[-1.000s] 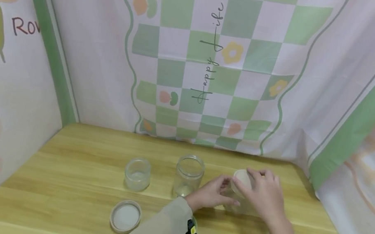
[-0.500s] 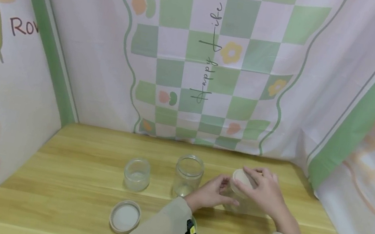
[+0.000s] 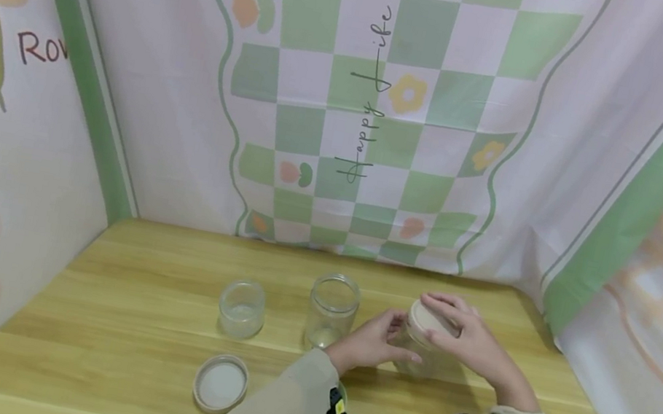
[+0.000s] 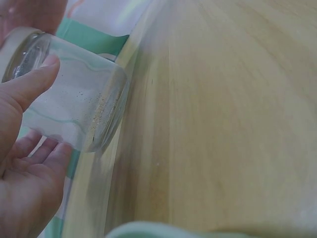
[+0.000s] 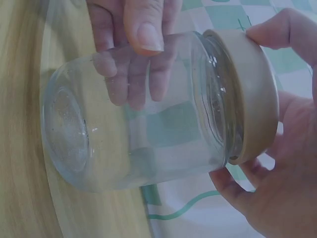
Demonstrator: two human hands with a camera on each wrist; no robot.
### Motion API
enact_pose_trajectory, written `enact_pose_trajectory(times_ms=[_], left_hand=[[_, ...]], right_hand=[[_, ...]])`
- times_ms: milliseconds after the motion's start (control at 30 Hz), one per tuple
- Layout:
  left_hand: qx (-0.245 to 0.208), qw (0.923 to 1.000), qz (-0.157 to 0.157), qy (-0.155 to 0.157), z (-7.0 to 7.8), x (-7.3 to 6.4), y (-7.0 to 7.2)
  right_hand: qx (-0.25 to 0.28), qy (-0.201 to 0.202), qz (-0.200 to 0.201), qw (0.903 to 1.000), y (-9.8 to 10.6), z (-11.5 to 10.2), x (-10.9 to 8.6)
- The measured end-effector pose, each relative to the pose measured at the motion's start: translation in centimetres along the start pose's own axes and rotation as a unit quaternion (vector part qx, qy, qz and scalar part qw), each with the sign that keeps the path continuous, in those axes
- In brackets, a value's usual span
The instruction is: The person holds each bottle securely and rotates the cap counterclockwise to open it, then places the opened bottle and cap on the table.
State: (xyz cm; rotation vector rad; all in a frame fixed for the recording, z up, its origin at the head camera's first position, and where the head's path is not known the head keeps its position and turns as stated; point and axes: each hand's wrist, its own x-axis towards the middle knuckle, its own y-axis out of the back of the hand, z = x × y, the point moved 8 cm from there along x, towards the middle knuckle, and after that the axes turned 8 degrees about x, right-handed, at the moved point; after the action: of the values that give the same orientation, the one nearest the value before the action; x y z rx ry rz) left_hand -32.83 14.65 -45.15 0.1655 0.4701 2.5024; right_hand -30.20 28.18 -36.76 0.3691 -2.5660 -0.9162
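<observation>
On the right of the table in the head view, a clear jar stands with a beige lid over its mouth. My left hand holds the jar's body, thumb on one side and fingers on the other. The right hand grips the lid from above, its thumb and fingers around the edge. In the right wrist view, the lid covers the jar's threaded neck, and a band of neck shows below it. The jar has nothing in it but small specks on the glass.
A taller open jar stands just left of my left hand, with a shorter open jar further left. A lid lies underside up nearer me. A pale green rounded thing sits partly hidden under my left forearm.
My right hand has turned on the lid, its wrist swinging right and its fingers shifting left. The lid sits flatter on the jar now. My left hand has stayed in place.
</observation>
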Motion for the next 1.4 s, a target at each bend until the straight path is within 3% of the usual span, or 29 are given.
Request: enact_pose_trajectory(times_ms=[333,567,733,933,1200,1400], left_hand=[[0.005,0.9999,-0.009,-0.001,0.0,0.1,-0.1],[0.006,1.0,-0.007,-0.001,-0.1,0.0,0.0],[0.004,0.9999,-0.009,-0.006,-0.1,0.1,-0.1],[-0.006,0.9999,-0.006,-0.006,-0.1,0.0,0.0],[0.001,1.0,-0.004,0.005,-0.2,0.1,0.0],[-0.003,1.0,-0.007,0.001,-0.3,0.1,-0.1]], right_hand=[[0.055,0.042,-0.029,0.9972,0.1,0.1,-0.4],[0.056,0.03,0.017,0.9978,0.0,0.0,-0.4],[-0.008,-0.023,0.096,0.995,0.3,-0.2,-0.2],[-0.108,-0.051,0.168,0.9785,0.5,-1.7,-0.2],[-0.28,-0.058,0.207,0.9358,0.0,-3.5,-0.3],[-0.299,-0.062,0.189,0.9334,-0.2,-3.5,-0.1]])
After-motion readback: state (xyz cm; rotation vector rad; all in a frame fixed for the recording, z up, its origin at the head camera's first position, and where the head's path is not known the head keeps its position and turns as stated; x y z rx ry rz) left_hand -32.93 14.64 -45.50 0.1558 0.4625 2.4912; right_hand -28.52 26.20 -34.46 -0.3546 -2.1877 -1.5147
